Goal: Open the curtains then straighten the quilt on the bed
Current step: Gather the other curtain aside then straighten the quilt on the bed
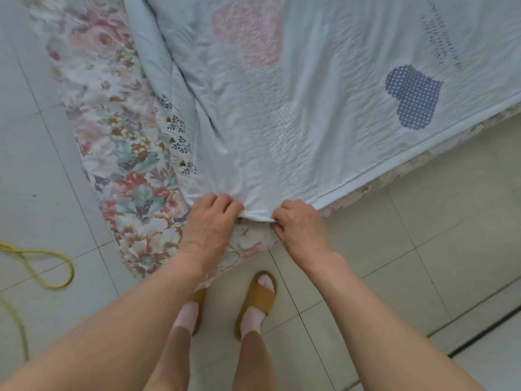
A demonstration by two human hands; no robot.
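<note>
A pale blue quilt [324, 114] with pink and dotted blue heart patches lies spread over the bed, wrinkled and bunched in folds along its left side. Its near corner hangs at the corner of the bed, right in front of me. My left hand [208, 221] grips the quilt's hem at that corner, fingers curled over the fabric. My right hand [300, 224] pinches the same hem a little to the right. Under the quilt, a floral bedsheet [118, 153] drapes down the left side of the bed. No curtains are in view.
Pale floor tiles [423, 263] surround the bed corner. A yellow cord [42, 266] loops on the floor at the left. My feet in tan slippers [259, 300] stand just short of the bed corner. A dark floor strip [485, 331] runs at the lower right.
</note>
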